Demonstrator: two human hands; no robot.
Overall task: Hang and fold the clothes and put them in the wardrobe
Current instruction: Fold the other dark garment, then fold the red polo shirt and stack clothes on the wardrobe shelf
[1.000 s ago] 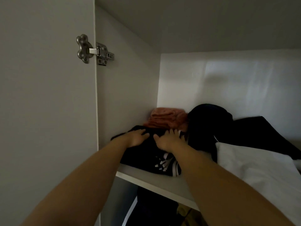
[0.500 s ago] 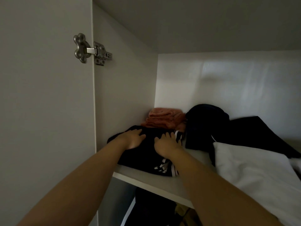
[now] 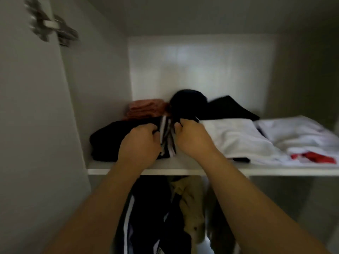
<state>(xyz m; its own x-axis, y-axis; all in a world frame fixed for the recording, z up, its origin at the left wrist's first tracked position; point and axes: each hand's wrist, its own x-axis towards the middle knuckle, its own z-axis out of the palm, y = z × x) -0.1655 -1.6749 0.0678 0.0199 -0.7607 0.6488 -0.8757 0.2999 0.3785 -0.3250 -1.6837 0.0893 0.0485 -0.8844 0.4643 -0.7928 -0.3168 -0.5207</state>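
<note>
A folded black garment with white stripes lies at the left end of the white wardrobe shelf. My left hand rests on top of it with fingers curled at the striped edge. My right hand is just right of the stripes, fingers curled onto the same edge. Both forearms reach up from below. The frame is blurred, so the exact hold is hard to read.
A folded pink cloth and dark clothes sit at the shelf's back. Folded white garments, one with red, fill the right. Hung clothes show below. The open door with its hinge is at left.
The view has dropped and swung right, showing more shelf and the hung clothes below. Both hands have drawn back toward the shelf front and closed on the striped edge.
</note>
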